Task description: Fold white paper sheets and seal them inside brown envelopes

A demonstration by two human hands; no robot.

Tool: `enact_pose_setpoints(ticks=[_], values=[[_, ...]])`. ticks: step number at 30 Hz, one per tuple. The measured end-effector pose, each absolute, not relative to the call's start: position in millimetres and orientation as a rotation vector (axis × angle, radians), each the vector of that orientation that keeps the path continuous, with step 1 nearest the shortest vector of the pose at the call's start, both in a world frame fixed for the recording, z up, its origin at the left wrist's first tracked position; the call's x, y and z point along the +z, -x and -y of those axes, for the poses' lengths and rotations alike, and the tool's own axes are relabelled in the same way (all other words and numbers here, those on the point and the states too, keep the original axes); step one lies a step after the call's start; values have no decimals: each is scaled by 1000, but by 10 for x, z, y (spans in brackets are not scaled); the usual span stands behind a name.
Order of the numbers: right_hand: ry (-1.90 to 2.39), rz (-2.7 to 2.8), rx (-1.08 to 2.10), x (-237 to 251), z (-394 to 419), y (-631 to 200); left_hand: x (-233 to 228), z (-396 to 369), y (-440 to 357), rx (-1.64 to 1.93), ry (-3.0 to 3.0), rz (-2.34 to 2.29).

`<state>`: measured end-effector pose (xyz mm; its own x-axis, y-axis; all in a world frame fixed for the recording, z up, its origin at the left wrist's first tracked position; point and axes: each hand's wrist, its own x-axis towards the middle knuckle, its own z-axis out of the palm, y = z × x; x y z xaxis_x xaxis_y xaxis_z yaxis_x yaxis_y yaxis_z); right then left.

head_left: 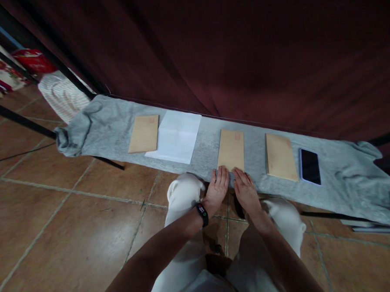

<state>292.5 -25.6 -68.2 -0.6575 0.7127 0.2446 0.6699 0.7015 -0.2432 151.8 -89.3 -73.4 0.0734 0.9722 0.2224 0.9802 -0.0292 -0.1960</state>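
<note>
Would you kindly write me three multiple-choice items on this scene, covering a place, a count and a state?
1. Where does the phone lie?
A. right of the envelopes
B. on the white paper
C. on the floor

2. How many brown envelopes are on the grey cloth?
A. one
B. three
C. five

3. How are the hands?
A. fists
B. holding the phone
C. flat, fingers extended

Answers: 1 A, it lies beyond the rightmost envelope. 2 B, three lie in a row. 3 C, left hand and right hand rest open at the middle envelope.
</note>
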Motion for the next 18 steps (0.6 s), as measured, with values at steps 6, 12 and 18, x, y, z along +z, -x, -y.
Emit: enact_pose_setpoints(ticks=[6, 12, 18], values=[[1092, 2587, 209, -673, 270, -2925, -722, 895, -1516, -40, 2066, 1971], [1097, 2571, 223, -688, 271, -2919, -685, 898, -1508, -27, 2074, 1985], [1124, 2589, 214, -666, 282, -2911, -639, 913, -1483, -5, 2045, 1998]])
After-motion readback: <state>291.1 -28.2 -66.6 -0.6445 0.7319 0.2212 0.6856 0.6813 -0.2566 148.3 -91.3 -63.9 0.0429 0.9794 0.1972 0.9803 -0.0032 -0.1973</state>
